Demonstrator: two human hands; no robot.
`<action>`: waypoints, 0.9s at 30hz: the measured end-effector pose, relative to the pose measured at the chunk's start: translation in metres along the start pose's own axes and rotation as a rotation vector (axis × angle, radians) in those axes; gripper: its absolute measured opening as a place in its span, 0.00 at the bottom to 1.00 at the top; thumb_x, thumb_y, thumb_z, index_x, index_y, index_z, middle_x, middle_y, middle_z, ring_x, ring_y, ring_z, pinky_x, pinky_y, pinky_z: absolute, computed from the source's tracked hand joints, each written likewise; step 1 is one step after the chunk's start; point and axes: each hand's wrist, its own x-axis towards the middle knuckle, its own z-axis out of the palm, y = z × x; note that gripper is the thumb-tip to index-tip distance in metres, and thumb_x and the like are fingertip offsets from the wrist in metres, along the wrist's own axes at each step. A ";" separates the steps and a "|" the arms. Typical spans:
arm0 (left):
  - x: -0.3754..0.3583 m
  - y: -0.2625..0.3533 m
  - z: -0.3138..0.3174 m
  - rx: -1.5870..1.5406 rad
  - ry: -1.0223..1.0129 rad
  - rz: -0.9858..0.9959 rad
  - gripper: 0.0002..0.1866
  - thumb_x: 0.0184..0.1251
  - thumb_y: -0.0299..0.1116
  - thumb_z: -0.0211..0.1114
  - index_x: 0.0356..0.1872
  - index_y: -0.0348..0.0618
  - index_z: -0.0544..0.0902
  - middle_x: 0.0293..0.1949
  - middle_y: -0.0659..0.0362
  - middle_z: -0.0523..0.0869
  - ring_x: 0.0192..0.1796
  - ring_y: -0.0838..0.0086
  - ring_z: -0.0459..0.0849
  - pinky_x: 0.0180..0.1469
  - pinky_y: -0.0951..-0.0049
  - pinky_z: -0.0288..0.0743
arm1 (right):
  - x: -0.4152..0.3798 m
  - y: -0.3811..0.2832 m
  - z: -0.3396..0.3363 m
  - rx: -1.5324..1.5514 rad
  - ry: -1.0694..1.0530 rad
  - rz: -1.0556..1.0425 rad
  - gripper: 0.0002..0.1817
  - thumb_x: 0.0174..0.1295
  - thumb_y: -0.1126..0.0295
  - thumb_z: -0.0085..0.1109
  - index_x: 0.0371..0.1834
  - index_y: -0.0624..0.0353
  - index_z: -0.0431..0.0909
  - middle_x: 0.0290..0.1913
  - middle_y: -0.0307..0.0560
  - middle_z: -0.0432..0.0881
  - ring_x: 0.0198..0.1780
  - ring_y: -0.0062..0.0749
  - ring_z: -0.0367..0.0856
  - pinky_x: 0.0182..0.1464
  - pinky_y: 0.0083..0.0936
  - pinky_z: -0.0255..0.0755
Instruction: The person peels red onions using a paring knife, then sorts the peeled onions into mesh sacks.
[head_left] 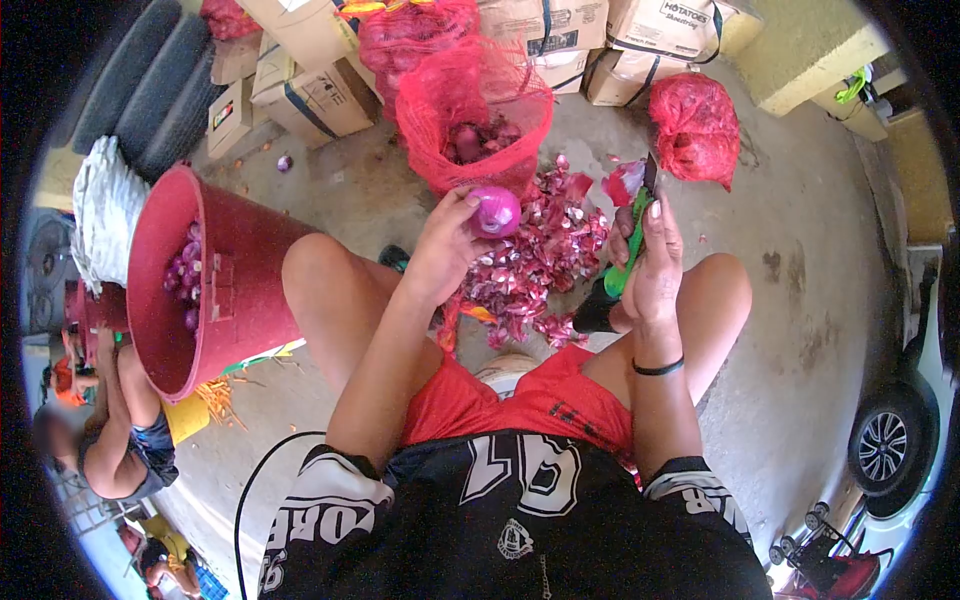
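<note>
My left hand [447,245] is closed around a peeled, shiny purple onion [496,212], held over the floor between my knees. In my right hand [655,262] is a knife with a green handle [628,250], its dark blade [651,172] pointing away from me. A piece of red onion skin [624,184] hangs beside the blade. Under both hands spreads a heap of red and white onion skins [540,265]. Just past the onion stands an open red mesh sack [480,100] with unpeeled onions [482,142] at its bottom.
A large red tub [165,290] with peeled onions [185,268] leans at my left. Cardboard boxes [320,100], a full red mesh bag [694,130] and stacked tyres [150,90] line the far side. Another person [115,430] sits at far left. A car wheel [884,447] is at right.
</note>
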 end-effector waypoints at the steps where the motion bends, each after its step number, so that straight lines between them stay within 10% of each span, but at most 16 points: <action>1: -0.001 0.001 -0.001 -0.038 -0.021 -0.008 0.19 0.73 0.42 0.54 0.60 0.45 0.70 0.55 0.57 0.81 0.56 0.67 0.82 0.58 0.59 0.77 | 0.000 0.001 -0.002 -0.002 -0.007 0.017 0.22 0.75 0.62 0.47 0.69 0.55 0.68 0.34 0.34 0.74 0.26 0.14 0.66 0.27 0.12 0.60; 6: -0.005 0.023 -0.005 -0.060 0.019 0.120 0.19 0.72 0.39 0.58 0.59 0.45 0.71 0.52 0.56 0.82 0.52 0.67 0.83 0.53 0.60 0.80 | 0.002 0.016 -0.012 -0.339 -0.066 0.074 0.22 0.75 0.65 0.48 0.69 0.58 0.69 0.36 0.31 0.76 0.29 0.11 0.66 0.29 0.12 0.61; 11: -0.015 0.101 -0.044 -0.058 0.225 0.390 0.19 0.71 0.38 0.60 0.57 0.40 0.73 0.53 0.53 0.81 0.57 0.63 0.80 0.63 0.52 0.75 | 0.002 0.016 -0.010 -0.606 -0.147 0.131 0.22 0.75 0.64 0.49 0.69 0.58 0.69 0.61 0.50 0.78 0.62 0.28 0.74 0.64 0.24 0.64; 18: -0.010 0.219 -0.137 -0.578 0.281 1.067 0.23 0.72 0.36 0.55 0.60 0.27 0.69 0.57 0.40 0.76 0.61 0.50 0.76 0.67 0.45 0.70 | 0.011 0.026 0.000 -0.777 -0.282 0.016 0.21 0.72 0.69 0.53 0.66 0.63 0.71 0.61 0.55 0.79 0.63 0.32 0.76 0.65 0.26 0.66; 26: 0.084 0.135 0.007 0.550 0.009 0.394 0.16 0.70 0.34 0.61 0.54 0.37 0.78 0.48 0.53 0.86 0.48 0.68 0.85 0.54 0.69 0.76 | 0.025 0.043 -0.003 -1.047 -0.471 0.030 0.21 0.69 0.71 0.54 0.65 0.59 0.72 0.54 0.61 0.81 0.55 0.43 0.83 0.57 0.30 0.71; 27: 0.099 0.125 0.018 0.806 -0.047 0.320 0.15 0.70 0.35 0.61 0.53 0.38 0.79 0.47 0.55 0.86 0.47 0.70 0.85 0.52 0.72 0.76 | 0.025 0.048 -0.004 -1.063 -0.465 -0.008 0.21 0.65 0.69 0.57 0.62 0.59 0.74 0.48 0.63 0.81 0.49 0.57 0.81 0.50 0.41 0.75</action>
